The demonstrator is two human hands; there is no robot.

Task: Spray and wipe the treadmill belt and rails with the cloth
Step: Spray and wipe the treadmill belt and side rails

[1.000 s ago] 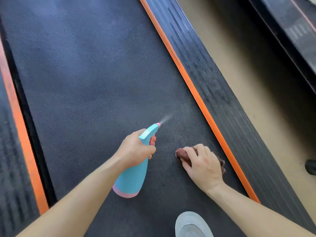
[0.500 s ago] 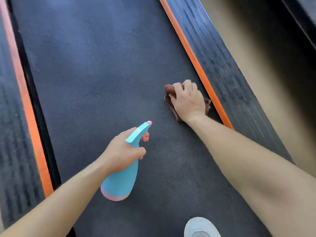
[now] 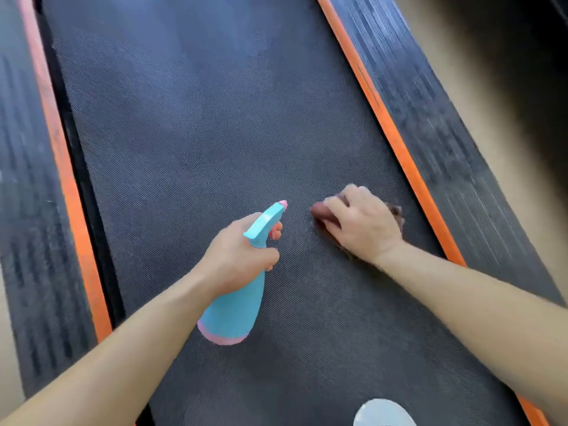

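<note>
The left hand point(image 3: 236, 256) grips the neck of a turquoise spray bottle point(image 3: 235, 309) with a pink base, fingers curled round it and one finger on the pink trigger. The bottle is held tilted above the treadmill belt point(image 3: 199, 133), its pink nozzle pointing up and to the right, toward the other hand. The right hand point(image 3: 364, 226) lies palm down on a brown cloth point(image 3: 321, 212), fingers bent over its front edge and pressing it onto the belt. The cloth shows at the fingertips and again past the far side of the hand. It sits on the right part of the belt, near the orange strip point(image 3: 390, 130) that edges the ribbed right rail point(image 3: 436, 133), but apart from it. The left rail point(image 3: 27, 210) has its own orange strip point(image 3: 61, 167). A pale shoe toe point(image 3: 381, 413) rests on the belt at the bottom edge. Tan floor point(image 3: 507, 118) lies beyond the right rail
</note>
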